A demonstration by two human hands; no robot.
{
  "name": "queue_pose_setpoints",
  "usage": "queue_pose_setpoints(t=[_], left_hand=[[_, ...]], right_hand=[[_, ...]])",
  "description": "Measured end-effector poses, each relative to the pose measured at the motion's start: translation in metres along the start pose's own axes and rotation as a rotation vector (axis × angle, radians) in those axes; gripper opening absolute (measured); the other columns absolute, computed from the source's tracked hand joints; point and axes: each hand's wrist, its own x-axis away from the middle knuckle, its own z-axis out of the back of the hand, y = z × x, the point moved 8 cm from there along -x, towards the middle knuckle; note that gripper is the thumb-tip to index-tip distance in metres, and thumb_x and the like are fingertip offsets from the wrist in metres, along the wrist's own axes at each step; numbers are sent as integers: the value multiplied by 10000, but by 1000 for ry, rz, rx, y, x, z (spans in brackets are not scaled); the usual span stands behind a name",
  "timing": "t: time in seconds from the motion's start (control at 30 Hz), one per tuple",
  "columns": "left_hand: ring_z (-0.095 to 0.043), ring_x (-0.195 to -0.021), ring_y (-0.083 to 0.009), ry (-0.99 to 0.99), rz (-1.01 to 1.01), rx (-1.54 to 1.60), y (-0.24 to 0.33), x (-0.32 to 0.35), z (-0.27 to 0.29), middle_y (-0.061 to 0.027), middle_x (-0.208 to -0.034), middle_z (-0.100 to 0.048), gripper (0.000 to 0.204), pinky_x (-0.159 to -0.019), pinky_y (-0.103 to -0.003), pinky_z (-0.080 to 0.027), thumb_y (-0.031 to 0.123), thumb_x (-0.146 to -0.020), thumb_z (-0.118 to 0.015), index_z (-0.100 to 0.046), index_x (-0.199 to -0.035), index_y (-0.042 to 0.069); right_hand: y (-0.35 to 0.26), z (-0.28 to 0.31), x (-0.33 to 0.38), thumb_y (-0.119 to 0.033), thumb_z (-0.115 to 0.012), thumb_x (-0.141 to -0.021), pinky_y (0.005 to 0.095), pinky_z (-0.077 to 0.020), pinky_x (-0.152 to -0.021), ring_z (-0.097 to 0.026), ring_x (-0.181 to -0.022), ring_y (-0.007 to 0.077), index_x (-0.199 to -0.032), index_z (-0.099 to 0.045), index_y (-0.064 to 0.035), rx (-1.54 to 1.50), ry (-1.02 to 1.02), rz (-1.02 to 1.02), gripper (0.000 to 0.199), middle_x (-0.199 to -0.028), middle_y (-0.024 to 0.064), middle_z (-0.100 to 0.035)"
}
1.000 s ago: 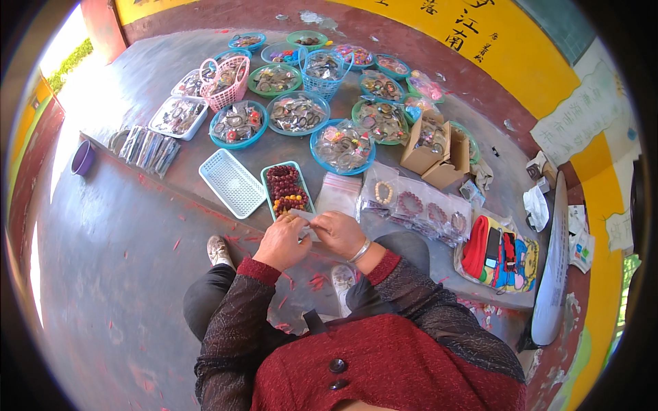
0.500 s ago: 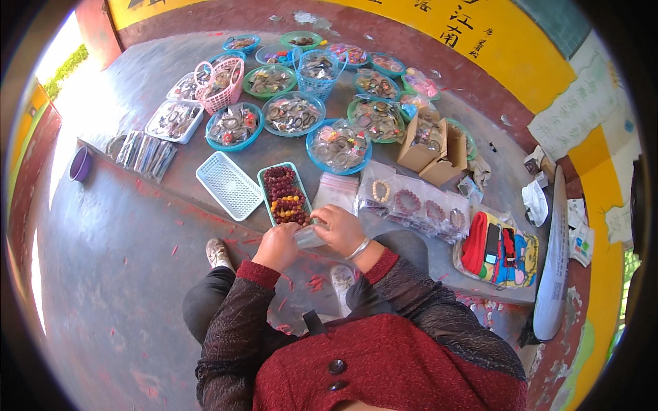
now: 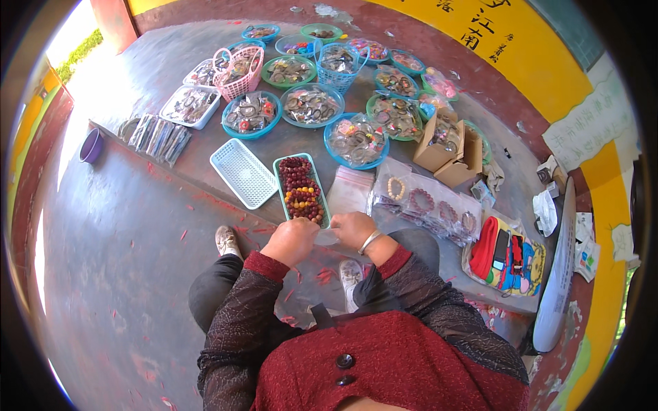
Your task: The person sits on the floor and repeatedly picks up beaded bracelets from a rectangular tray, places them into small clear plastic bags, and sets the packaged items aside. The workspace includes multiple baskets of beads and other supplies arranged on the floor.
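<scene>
Both of my hands are closed at the near end of a green basket (image 3: 276,170) of dark red and yellow bead bracelets (image 3: 297,179). My left hand (image 3: 291,241) pinches one side of a small clear plastic bag (image 3: 325,238), and my right hand (image 3: 353,230), with a silver bangle at the wrist, pinches the other side. Little of the bag shows between the fingers, and I cannot tell whether anything is in it. Just beyond my right hand lies a stack of flat clear bags (image 3: 351,188).
An unfilled white basket (image 3: 243,173) stands left of the green one. To the right lie bagged bracelets (image 3: 421,202) and a colourful cloth bundle (image 3: 507,257). Farther back are a cardboard box (image 3: 460,161) and several basins of bagged goods, including a blue basin (image 3: 356,164).
My hands have drawn apart sideways, with the clear bag between them. My right hand has turned more level. The whole view has shifted slightly, moving the surroundings to the right.
</scene>
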Motion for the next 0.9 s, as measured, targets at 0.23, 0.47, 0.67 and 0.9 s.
queue_pose_setpoints(t=[0.23,0.47,0.67,0.9], left_hand=[[-595,-745,-350,151,171,-121,-27,15,61,-178,-769,-614,180,-680,-406,-479,117,-747,-494,-652,-799,49],[-597,-760,-330,381,460,-138,-63,38,125,-157,-768,-624,163,-693,-392,-469,146,-761,-528,-660,-802,60],[-588,-772,-347,383,510,-140,-75,43,129,-163,-764,-617,161,-697,-418,-462,163,-779,-517,-636,-794,55],[-593,-759,-323,325,537,-133,-80,40,120,-151,-764,-616,135,-674,-388,-464,110,-727,-538,-630,-795,37]], right_hand=[[0,-24,-28,-242,-573,-851,209,-450,-581,-560,-686,66,-951,-627,-73,-1048,-371,-74,204,-816,-12,-615],[37,-29,-111,-256,-689,-648,375,-451,-822,-570,-938,312,-958,-613,-63,-127,-8,-19,374,-961,154,-619],[52,-66,-149,-304,-720,-640,382,-417,-889,-526,-1015,312,-1126,-503,-88,-1,-68,-160,574,-1070,147,-576],[49,-73,-160,-387,-744,-590,386,-401,-910,-493,-1051,333,-1174,-470,-63,94,-88,-189,722,-1112,163,-548]])
